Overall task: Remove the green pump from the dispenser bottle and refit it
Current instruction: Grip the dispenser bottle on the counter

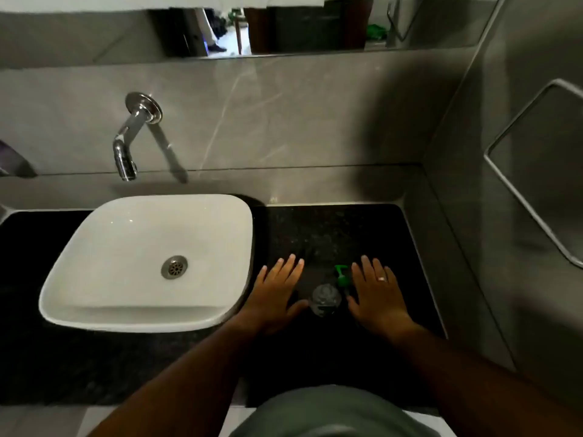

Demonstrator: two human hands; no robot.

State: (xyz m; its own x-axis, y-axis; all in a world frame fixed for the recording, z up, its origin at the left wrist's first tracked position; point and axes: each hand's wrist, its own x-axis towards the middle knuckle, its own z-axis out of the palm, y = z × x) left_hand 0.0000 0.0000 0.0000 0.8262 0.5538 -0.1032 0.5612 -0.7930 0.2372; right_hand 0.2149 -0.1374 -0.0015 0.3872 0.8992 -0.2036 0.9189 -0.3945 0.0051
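A clear dispenser bottle (pixel 325 299) stands upright on the black countertop (pixel 340 228), seen from above with no pump on its neck. The green pump (pixel 341 275) lies on the counter just behind and to the right of the bottle. My left hand (pixel 277 291) rests flat on the counter to the left of the bottle, fingers spread, thumb close to the bottle's side. My right hand (pixel 378 294), with a ring on one finger, lies flat to the right, its index finger beside the pump. Neither hand holds anything.
A white square basin (pixel 94 247) sits on the counter to the left, touching distance from my left hand. A chrome tap (pixel 129 143) juts from the grey back wall. A grey side wall with a metal rail (pixel 520 197) closes the right.
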